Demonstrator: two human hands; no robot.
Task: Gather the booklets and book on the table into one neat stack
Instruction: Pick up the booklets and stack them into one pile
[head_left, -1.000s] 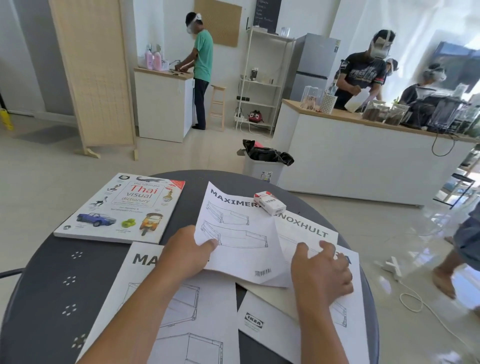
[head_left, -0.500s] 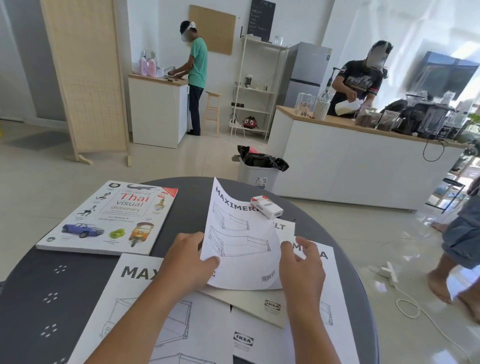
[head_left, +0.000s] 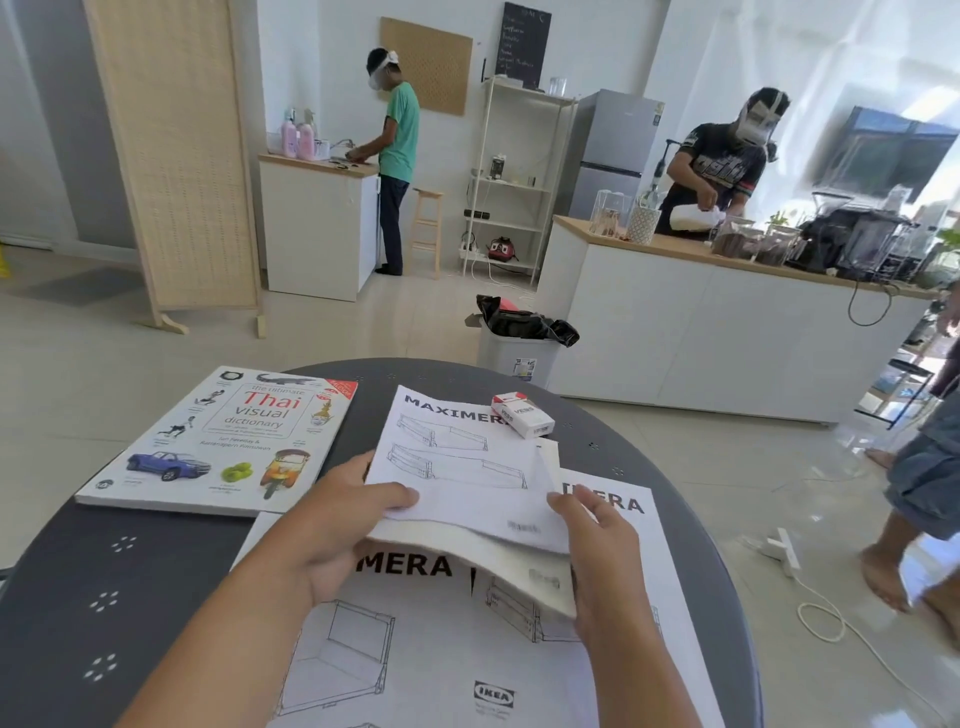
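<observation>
1. Two thin booklets are held together above the round dark table, the upper one printed with drawer drawings, the lower one cream and sagging at its near edge.
2. The left hand is closed on their left edge, thumb on top and fingers beneath; the right hand is pinched on the right edge, where the lower booklet droops past the fingers.
3. Two larger booklets are left flat on the table: one directly under the hands, another beneath the right hand, partly covered.
4. The book (a picture dictionary) lies apart at the left, its corner just beside the near booklet.
5. A small red and white carton sits beyond the held pages; whether it touches them cannot be told.
6. Risks are judged as follows: the sagging lower booklet could slip from the right-hand pinch, the edges could land misaligned, and the carton could be knocked if the pages are swung forward.
</observation>
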